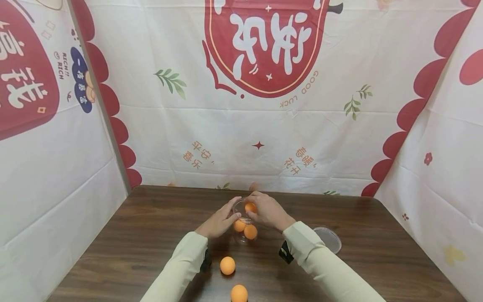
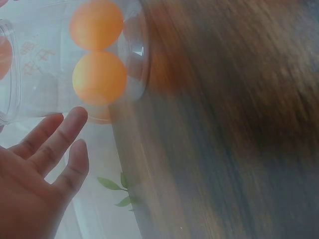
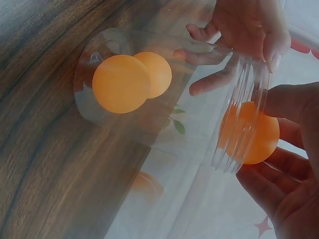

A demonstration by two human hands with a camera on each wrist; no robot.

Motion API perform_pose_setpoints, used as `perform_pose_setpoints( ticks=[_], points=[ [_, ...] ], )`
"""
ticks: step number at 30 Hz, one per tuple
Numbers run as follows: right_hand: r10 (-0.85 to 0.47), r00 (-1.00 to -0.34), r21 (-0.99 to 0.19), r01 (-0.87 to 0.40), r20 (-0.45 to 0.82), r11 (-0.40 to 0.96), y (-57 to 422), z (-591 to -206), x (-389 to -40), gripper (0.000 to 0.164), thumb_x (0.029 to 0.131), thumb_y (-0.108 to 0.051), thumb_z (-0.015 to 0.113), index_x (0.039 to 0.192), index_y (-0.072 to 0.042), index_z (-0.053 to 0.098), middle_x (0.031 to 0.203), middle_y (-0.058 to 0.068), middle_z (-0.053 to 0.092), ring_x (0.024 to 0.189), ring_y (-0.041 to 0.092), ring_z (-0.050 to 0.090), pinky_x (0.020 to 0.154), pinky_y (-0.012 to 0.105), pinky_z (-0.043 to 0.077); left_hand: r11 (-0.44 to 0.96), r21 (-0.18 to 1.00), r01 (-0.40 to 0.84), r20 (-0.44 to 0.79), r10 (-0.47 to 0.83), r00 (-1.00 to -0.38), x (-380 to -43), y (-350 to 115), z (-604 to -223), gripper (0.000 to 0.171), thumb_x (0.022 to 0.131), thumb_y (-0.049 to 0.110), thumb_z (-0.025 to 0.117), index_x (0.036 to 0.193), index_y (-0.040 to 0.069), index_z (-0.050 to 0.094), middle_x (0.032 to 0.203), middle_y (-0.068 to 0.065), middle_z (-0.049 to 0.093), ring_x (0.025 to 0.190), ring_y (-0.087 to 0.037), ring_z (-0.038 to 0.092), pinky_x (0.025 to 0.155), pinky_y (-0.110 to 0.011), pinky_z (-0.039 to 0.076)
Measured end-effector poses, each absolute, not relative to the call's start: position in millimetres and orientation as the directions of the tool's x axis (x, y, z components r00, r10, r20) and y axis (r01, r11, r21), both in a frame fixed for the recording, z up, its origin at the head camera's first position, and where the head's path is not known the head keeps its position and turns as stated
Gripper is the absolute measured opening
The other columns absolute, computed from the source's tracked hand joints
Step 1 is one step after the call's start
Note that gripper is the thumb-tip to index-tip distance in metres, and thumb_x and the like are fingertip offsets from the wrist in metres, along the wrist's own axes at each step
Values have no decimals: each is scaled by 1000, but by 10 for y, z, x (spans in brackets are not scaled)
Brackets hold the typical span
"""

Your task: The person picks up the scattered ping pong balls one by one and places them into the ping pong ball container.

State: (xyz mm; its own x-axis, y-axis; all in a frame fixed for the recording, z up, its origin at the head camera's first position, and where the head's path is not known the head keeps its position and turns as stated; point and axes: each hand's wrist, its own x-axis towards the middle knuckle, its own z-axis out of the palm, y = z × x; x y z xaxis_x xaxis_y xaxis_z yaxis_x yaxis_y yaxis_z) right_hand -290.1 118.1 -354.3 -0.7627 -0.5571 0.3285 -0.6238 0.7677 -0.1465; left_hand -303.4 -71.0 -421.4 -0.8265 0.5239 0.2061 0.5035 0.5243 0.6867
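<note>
A clear plastic jar (image 1: 238, 206) stands on the table with its threaded mouth (image 3: 233, 114) up. My left hand (image 1: 218, 221) holds it by the rim, thumb on the near side. In the left wrist view, several fingers (image 2: 59, 142) of that hand reach along the jar's side. Two orange ping-pong balls (image 1: 250, 231) (image 3: 121, 83) lie at the bottom of the jar. My right hand (image 1: 269, 211) pinches another orange ping-pong ball (image 3: 259, 133) between thumb and fingers, right at the mouth, partly seen through the rim.
Nearer to me on the brown wooden table (image 1: 151, 256) are two loose orange balls, one (image 1: 227, 265) ahead of the other (image 1: 239, 293). A round clear lid (image 1: 329, 240) lies right of the jar, partly behind the right sleeve. Printed white cloth (image 1: 226, 147) hangs around the table.
</note>
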Motion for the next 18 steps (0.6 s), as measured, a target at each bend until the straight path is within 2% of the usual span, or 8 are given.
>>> perform_pose_setpoints(
  ticks=[9, 13, 18],
  points=[
    [-555, -776, -147, -612, 300, 777, 1192, -3524, -2876, 28, 80, -20, 64, 105, -8, 64, 102, 4, 60, 84, 17, 57, 75, 35, 47, 535, 680, 501, 202, 519, -830, -3047, -701, -4216, 55, 94, 45, 35, 142, 29, 15, 119, -4, 46, 103, -16, 48, 85, -38, 41],
    [-556, -779, -152, -611, 292, 777, 1206, -3527, -2875, 30, 80, -20, 64, 107, -7, 63, 105, 5, 58, 89, 19, 57, 78, 35, 47, 536, 676, 506, 207, 521, -828, -3048, -704, -4217, 53, 95, 41, 36, 142, 32, 14, 117, -3, 47, 101, -16, 48, 84, -38, 42],
    [-568, -773, -145, -620, 283, 771, 1229, -3507, -2891, 32, 80, -21, 64, 108, -6, 62, 108, 7, 57, 94, 21, 57, 80, 36, 47, 528, 674, 516, 218, 525, -823, -3044, -708, -4207, 53, 95, 40, 36, 142, 29, 15, 119, -6, 47, 101, -16, 48, 84, -38, 42]
  ],
)
